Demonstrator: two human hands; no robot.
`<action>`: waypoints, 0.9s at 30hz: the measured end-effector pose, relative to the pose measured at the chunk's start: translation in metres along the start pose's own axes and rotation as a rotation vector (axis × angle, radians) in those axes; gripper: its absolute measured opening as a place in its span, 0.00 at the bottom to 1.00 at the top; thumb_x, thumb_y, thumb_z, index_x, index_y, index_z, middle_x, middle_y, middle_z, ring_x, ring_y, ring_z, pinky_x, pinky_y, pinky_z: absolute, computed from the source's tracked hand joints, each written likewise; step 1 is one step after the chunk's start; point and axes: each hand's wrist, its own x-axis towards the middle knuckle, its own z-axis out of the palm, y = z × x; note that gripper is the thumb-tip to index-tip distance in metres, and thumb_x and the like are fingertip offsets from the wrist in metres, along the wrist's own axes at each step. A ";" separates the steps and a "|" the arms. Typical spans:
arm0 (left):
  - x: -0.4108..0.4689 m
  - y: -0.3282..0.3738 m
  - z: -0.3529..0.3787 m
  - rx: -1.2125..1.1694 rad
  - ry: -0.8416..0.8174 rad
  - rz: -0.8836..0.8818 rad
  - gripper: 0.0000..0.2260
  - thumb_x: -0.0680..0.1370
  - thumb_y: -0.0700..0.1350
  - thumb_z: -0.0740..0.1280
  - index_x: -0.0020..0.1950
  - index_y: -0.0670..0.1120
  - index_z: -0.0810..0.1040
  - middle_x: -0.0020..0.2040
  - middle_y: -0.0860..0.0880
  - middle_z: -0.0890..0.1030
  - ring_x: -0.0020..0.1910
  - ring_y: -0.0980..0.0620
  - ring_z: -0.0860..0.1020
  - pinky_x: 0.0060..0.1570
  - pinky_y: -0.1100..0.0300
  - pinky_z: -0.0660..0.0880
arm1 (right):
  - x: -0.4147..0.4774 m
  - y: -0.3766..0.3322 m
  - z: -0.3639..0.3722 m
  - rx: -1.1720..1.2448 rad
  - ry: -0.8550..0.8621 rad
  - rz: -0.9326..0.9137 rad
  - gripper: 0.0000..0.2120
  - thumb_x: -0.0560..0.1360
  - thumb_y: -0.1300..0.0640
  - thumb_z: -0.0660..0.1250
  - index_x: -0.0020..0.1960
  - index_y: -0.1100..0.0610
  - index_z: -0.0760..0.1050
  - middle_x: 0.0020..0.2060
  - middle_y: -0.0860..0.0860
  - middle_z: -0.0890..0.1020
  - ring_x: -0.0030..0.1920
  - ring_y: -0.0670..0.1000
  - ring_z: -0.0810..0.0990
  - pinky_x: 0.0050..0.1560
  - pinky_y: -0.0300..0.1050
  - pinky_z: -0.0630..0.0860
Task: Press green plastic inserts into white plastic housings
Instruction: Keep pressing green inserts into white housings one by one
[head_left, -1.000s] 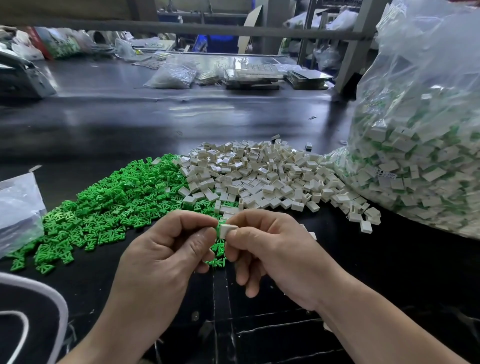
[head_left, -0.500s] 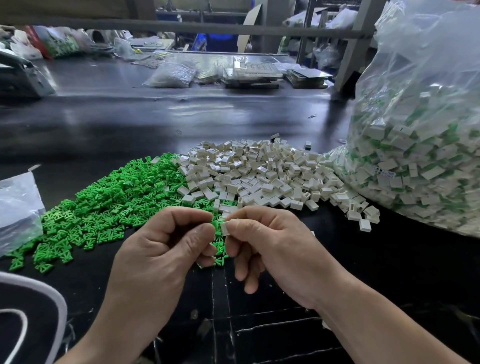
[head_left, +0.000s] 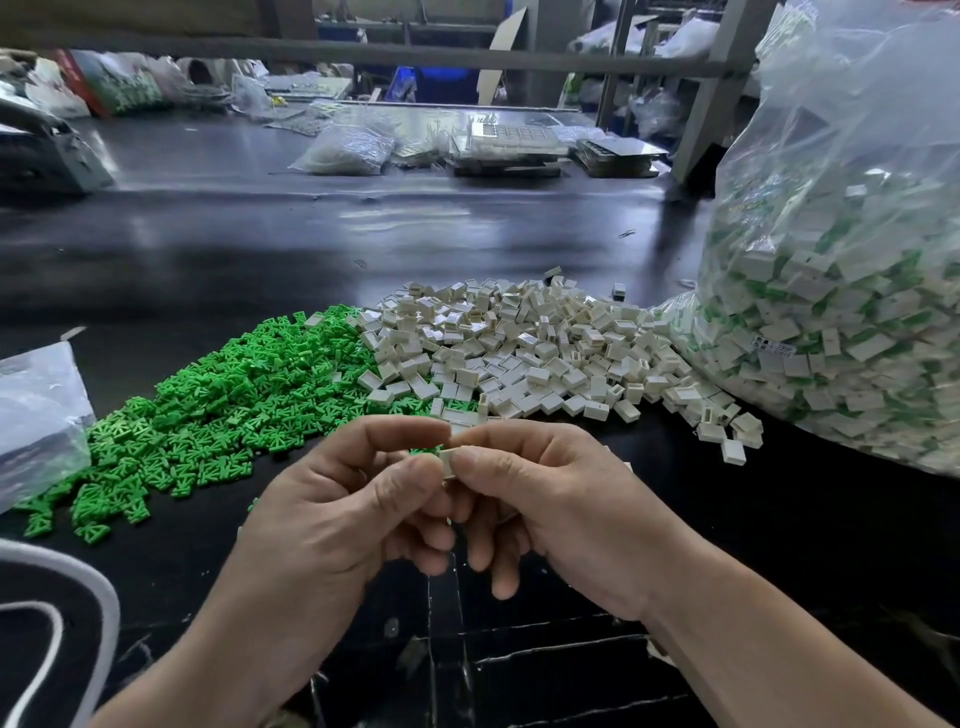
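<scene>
A small white housing (head_left: 448, 459) is pinched between the thumb and forefinger of my right hand (head_left: 550, 499). My left hand (head_left: 343, 499) meets it from the left, fingertips pressed against the housing; whatever it holds is hidden by the fingers. Both hands hover just above the black table, close to me. Behind them lies a heap of green inserts (head_left: 218, 405) on the left and a heap of white housings (head_left: 530, 343) in the middle.
A big clear bag of white and green parts (head_left: 841, 291) stands at the right. Part of another clear bag (head_left: 36, 410) lies at the left edge. A white cord (head_left: 67, 597) curls at the bottom left. Bags and trays (head_left: 498, 145) crowd the far bench.
The two hands have closed together a little, and less of the white housing shows between the fingertips. They stay in the same spot above the table.
</scene>
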 end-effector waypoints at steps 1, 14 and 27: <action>0.001 -0.001 0.001 -0.070 -0.027 -0.039 0.25 0.61 0.53 0.82 0.53 0.44 0.83 0.35 0.41 0.81 0.30 0.48 0.80 0.28 0.58 0.77 | 0.000 0.001 0.000 0.031 -0.006 0.006 0.09 0.80 0.55 0.66 0.50 0.60 0.81 0.37 0.54 0.80 0.32 0.50 0.78 0.25 0.41 0.76; 0.000 -0.005 0.002 -0.399 -0.207 -0.220 0.18 0.64 0.48 0.81 0.50 0.45 0.82 0.29 0.44 0.78 0.23 0.50 0.77 0.22 0.61 0.75 | -0.002 -0.002 0.000 0.150 -0.057 0.129 0.24 0.76 0.55 0.67 0.62 0.73 0.71 0.32 0.50 0.76 0.24 0.44 0.70 0.19 0.35 0.66; 0.001 -0.010 0.004 -0.477 -0.220 -0.153 0.18 0.67 0.50 0.80 0.52 0.44 0.82 0.30 0.44 0.79 0.25 0.49 0.79 0.25 0.60 0.77 | -0.003 -0.003 0.009 0.219 -0.040 0.099 0.21 0.76 0.54 0.68 0.57 0.72 0.72 0.32 0.52 0.74 0.23 0.44 0.70 0.18 0.34 0.64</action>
